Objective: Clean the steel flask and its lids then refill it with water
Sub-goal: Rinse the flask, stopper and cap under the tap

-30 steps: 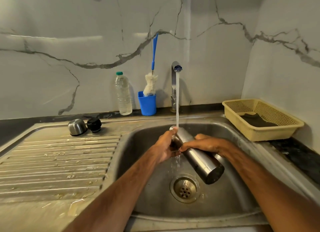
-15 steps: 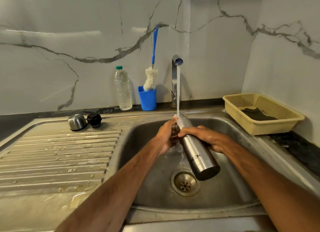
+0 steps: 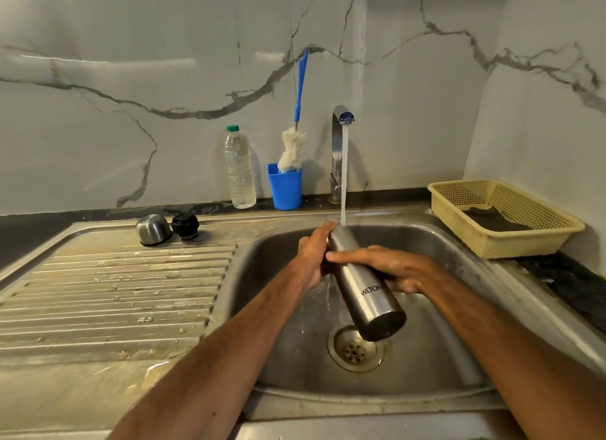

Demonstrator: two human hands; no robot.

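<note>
The steel flask (image 3: pixel 367 292) hangs tilted over the sink basin (image 3: pixel 426 357), its neck up under the running stream from the tap (image 3: pixel 339 134) and its base toward me. My left hand (image 3: pixel 313 256) grips the upper neck of the flask. Around the flask's middle, my right hand (image 3: pixel 390 269) wraps from the right side. Water runs off the flask toward the drain (image 3: pixel 354 349). The steel cup lid (image 3: pixel 153 229) and the black inner lid (image 3: pixel 185 225) sit side by side on the far end of the drainboard (image 3: pixel 114 292).
A clear plastic bottle (image 3: pixel 239 169) and a blue cup (image 3: pixel 284 190) holding a blue-handled bottle brush (image 3: pixel 295 144) stand against the marble wall. A yellow mesh basket (image 3: pixel 501 216) with a dark cloth sits on the counter at the right.
The flask has lifted and tilted more upright, its neck closer under the stream. My right hand has slid along the body while the left stays at the neck.
</note>
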